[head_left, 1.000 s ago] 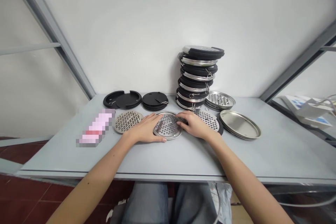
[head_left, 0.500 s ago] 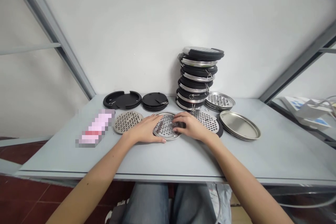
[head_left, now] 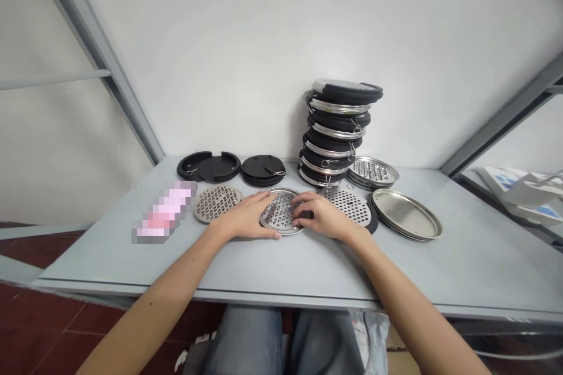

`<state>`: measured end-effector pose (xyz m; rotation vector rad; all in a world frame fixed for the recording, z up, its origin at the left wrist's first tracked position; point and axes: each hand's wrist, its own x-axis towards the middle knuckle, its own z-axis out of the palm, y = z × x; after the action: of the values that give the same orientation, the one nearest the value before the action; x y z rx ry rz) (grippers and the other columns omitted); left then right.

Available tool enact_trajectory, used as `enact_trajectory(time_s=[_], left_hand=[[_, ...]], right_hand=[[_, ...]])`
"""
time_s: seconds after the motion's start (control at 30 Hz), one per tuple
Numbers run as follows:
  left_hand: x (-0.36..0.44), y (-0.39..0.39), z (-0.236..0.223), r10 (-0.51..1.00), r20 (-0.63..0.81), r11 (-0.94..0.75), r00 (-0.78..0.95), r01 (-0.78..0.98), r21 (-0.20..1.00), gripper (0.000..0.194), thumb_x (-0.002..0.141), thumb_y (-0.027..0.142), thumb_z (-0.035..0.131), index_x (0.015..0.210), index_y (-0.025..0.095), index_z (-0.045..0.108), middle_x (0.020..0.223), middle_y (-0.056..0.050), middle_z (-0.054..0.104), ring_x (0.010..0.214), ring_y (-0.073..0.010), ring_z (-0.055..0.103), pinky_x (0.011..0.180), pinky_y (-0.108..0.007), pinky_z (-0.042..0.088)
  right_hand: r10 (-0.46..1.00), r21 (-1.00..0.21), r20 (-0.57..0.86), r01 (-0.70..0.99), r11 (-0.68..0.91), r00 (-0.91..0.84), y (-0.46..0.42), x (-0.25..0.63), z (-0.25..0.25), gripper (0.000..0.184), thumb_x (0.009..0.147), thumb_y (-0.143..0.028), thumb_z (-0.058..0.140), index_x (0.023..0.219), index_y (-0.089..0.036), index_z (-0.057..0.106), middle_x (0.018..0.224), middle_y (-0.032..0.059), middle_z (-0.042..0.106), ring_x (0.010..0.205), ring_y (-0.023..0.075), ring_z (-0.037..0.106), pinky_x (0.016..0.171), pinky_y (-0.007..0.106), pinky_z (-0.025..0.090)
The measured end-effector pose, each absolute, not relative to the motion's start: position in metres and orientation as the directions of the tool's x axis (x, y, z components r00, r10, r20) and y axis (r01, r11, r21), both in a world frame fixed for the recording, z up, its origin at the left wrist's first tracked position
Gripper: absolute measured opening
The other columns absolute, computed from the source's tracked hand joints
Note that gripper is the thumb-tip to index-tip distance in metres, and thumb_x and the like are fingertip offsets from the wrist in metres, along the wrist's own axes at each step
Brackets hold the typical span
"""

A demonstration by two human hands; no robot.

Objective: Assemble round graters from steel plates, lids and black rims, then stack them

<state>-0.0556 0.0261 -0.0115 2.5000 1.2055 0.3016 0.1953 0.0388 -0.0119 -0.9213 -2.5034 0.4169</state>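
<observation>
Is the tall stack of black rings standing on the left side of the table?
No, the stack of black rings stands at the back, right of the middle, behind the right hand.

We see a grey tabletop [head_left: 281, 269]. Along its far edge lie black rings [head_left: 209, 166], black discs [head_left: 263, 169] and a tall stack of black-rimmed graters [head_left: 336, 132]. Nearer lie a blurred pink item [head_left: 165, 212], perforated metal discs [head_left: 218, 202], and at right a plain metal tray [head_left: 407, 214].
</observation>
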Motion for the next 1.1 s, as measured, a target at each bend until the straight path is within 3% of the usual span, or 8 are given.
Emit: enact_trajectory(time_s=[0.3, 0.87, 1.1], left_hand=[[-0.0553, 0.0264, -0.0097, 0.785, 0.01, -0.567, 0.62, 0.711, 0.416, 0.104, 0.068, 0.074, 0.061, 0.149, 0.021, 0.023, 0.154, -0.011, 0.027, 0.141, -0.0339, 0.022, 0.114, -0.046, 0.025], [-0.0553, 0.0263, -0.0102, 0.804, -0.014, -0.537, 0.594, 0.736, 0.413, 0.107, 0.067, 0.074, 0.061, 0.15, 0.02, 0.019, 0.156, -0.011, 0.02, 0.143, -0.0317, 0.019, 0.115, -0.045, 0.022], [-0.0552, 0.0268, -0.0112, 0.797, -0.001, -0.554, 0.604, 0.732, 0.397, 0.106, 0.068, 0.075, 0.059, 0.149, 0.019, 0.021, 0.154, -0.012, 0.025, 0.142, -0.0315, 0.022, 0.114, -0.044, 0.024]], right_hand=[[0.674, -0.424, 0.275, 0.543, 0.725, -0.686, 0.0367, 0.1908, -0.0109, 0.005, 0.08, -0.022, 0.067, 0.08, -0.02, 0.071, 0.11, 0.0084, 0.066, 0.109, 0.0241, 0.058, 0.097, 0.04, 0.046], [0.672, -0.311, 0.418, 0.599, 0.738, -0.611, 0.033, 0.1921, -0.017, 0.012, 0.08, -0.012, 0.058, 0.08, -0.019, 0.067, 0.123, 0.0108, 0.056, 0.118, 0.0269, 0.05, 0.101, 0.046, 0.042], [0.694, -0.299, 0.386, 0.63, 0.717, -0.607, 0.0344, 0.1927, -0.0167, 0.009, 0.082, -0.021, 0.061, 0.087, -0.018, 0.069, 0.114, 0.0117, 0.061, 0.112, 0.0267, 0.054, 0.098, 0.044, 0.045]])
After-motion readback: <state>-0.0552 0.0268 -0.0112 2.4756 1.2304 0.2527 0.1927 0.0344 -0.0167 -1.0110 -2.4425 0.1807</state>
